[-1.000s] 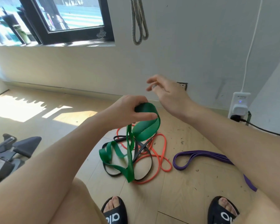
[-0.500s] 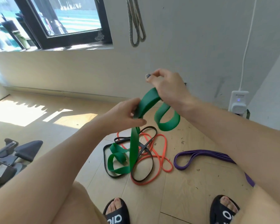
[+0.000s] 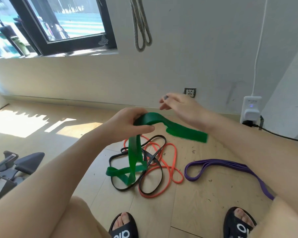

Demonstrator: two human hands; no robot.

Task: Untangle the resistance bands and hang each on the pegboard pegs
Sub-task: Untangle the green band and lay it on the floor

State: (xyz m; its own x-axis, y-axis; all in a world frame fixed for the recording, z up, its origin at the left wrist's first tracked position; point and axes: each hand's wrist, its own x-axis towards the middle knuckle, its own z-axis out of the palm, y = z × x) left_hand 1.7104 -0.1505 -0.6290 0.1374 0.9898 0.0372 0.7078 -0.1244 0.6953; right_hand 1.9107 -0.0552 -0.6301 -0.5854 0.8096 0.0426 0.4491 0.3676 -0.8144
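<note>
Our hands work above a tangle of resistance bands on a pale wood floor [image 3: 196, 200]: our left hand [image 3: 127, 124] curls its fingers and thumb around the green band [image 3: 184, 133], gripping it at the bend near the top, while our right hand [image 3: 184, 107] hovers just beyond it with fingers loosely spread, holding nothing. One blurred end of the green band juts out to the right beneath our right wrist; the rest drops from our left hand to the floor, where its lower loops lie across the black band [image 3: 155, 172] and the orange band [image 3: 172, 162]. Those two are interlaced in a heap between our arms. We see the purple band [image 3: 218, 165] lying apart to the right of the heap, its far end running under our right forearm. On the white wall ahead, a grey band [image 3: 141, 31] hangs down in two loops; what it hangs from is out of view above. A black-framed window [image 3: 76, 43] sits to the left, a wall socket [image 3: 190, 92] behind our right hand, and a white plug-in adapter [image 3: 250, 109] with a black cable by the corner. Our feet in black slides [image 3: 124, 229] show at the bottom edge.
</note>
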